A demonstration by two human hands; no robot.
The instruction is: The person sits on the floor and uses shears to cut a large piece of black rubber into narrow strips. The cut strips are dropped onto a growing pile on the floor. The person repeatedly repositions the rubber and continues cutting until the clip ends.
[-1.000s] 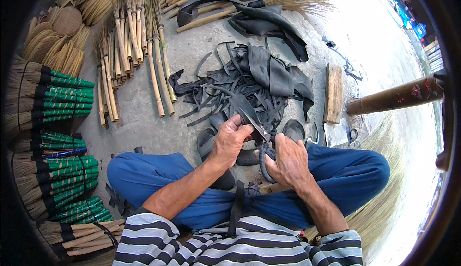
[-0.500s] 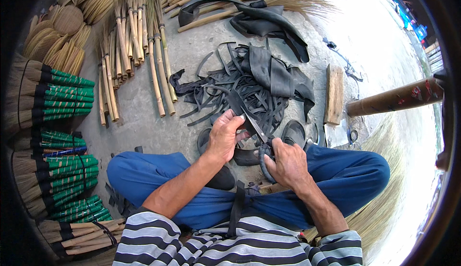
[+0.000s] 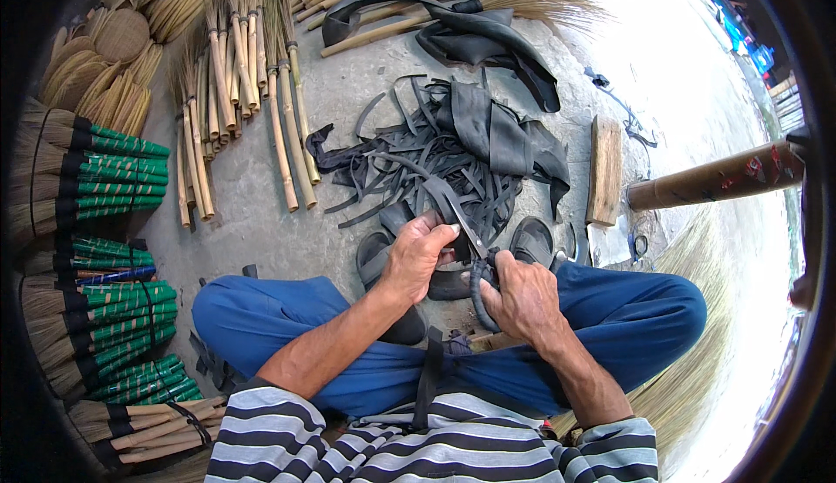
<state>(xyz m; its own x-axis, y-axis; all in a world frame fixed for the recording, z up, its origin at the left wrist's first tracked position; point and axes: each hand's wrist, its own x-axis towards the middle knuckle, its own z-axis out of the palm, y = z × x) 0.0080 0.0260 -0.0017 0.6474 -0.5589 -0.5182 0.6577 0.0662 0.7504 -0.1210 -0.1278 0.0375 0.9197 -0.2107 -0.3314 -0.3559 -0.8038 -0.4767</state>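
Note:
My right hand (image 3: pixel 526 297) is closed round the dark-wrapped handles of a pair of scissors (image 3: pixel 473 241), whose metal blades point away and to the left. Pinched in my left hand (image 3: pixel 419 256) is a black rubber strip (image 3: pixel 441 195), lying along the scissor blades. The strip's far end curls over a heap of cut rubber strips (image 3: pixel 409 161) on the ground. Just beyond my hands, wide folded rubber pieces (image 3: pixel 488 126) rest on that heap. My left fingertips are partly hidden behind the rubber.
Bundled brooms with green handles (image 3: pixel 126 178) line the left side. Bamboo-handled brooms (image 3: pixel 231 74) lie at the far left and back. A wooden block (image 3: pixel 604 169) and a brown pole (image 3: pixel 714 178) are on the right. Sandals (image 3: pixel 533 241) lie before my crossed legs.
My left hand has moved slightly right and nearer, closer to the scissors, bringing the rubber strip with it. My right hand stays almost in place with the scissors.

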